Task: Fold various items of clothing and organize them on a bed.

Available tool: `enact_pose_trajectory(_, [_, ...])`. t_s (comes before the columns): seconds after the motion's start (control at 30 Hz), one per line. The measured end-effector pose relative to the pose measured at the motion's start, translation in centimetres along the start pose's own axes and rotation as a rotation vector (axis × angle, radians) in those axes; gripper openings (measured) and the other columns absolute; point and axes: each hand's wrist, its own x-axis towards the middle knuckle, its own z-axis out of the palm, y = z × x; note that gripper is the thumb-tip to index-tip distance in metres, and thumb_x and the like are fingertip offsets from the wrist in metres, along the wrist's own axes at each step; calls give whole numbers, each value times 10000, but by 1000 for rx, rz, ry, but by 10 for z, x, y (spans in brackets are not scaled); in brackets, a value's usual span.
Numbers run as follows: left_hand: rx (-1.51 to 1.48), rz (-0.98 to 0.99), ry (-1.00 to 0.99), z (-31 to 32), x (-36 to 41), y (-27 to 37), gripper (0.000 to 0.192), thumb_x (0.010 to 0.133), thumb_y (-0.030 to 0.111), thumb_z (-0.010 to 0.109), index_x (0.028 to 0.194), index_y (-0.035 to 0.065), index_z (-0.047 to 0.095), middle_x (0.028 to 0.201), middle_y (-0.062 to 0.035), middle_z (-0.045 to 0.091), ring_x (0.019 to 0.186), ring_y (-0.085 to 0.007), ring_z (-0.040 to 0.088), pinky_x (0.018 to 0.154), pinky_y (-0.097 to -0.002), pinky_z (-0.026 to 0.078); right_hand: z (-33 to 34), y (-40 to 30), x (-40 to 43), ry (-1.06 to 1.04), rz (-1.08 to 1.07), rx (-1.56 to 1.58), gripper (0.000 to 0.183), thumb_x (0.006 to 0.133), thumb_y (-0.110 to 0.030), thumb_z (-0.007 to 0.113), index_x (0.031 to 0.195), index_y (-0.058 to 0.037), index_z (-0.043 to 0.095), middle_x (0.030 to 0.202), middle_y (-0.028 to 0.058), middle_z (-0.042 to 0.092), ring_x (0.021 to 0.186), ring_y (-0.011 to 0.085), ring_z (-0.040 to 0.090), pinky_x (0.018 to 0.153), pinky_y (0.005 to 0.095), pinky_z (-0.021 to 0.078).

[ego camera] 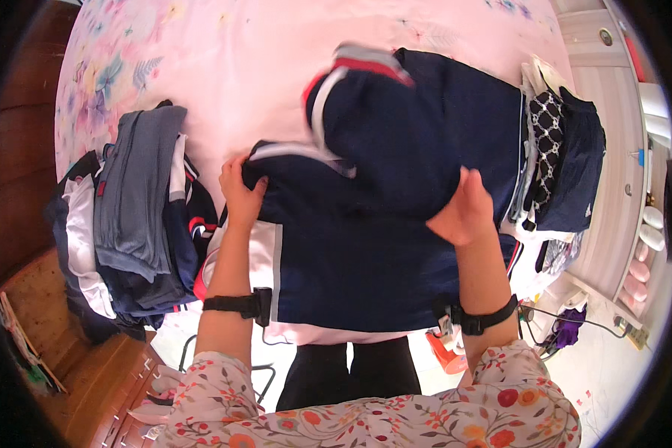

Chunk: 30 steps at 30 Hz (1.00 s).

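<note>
A navy garment with white, grey and red trim is spread before me at the bed's near edge. Its upper part is bunched and blurred, with a red-and-grey striped edge lifted at the top. My left hand grips the garment's left side near a white stripe, thumb on top and fingers at the outer edge. Over the right part of the cloth is my right hand, its thumb apart from its raised fingers and nothing visible in it. Whether it touches the fabric is hard to tell.
A pile of clothes topped by grey ribbed trousers lies at left. Folded clothes, including a dark navy piece, are stacked at right. Beneath is a pink floral bedsheet. A pale wooden cabinet borders the bed's right side.
</note>
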Motion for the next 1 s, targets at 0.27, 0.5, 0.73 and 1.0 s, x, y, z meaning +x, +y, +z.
enact_pose_trajectory(0.27, [105,238,23,-67,-17,32,202,534,-104,518,629,48,425,781,-93,501,779,-298,480,693,-376,360,-43,1,-120,261,484,-1108,446,657,78,657,1089,-20,608,1184,79,581,1078,213,552,964,345,407])
enact_pose_trajectory(0.5, [97,202,-31,-78,-116,53,228,665,-52,583,869,44,547,910,-134,481,786,-299,495,746,-373,404,-93,32,-184,416,-200,-2067,375,600,119,570,937,-45,594,1142,149,570,1098,323,519,954,397,384])
enact_pose_trajectory(0.73, [-677,-578,-375,-56,-170,54,349,873,189,617,1112,-28,483,1001,-95,526,884,-164,555,773,-289,495,-34,87,-180,714,-620,-1883,243,788,-82,610,1023,-28,583,1107,132,583,1068,309,513,937,391,380])
enact_pose_trajectory(1.0, [-821,-1043,-285,-25,-117,82,458,823,336,669,1070,-8,493,962,-111,522,852,-197,566,777,-328,510,-45,131,-186,401,-43,-2351,270,686,-138,631,950,-99,676,920,70,551,1035,266,492,1065,586,159])
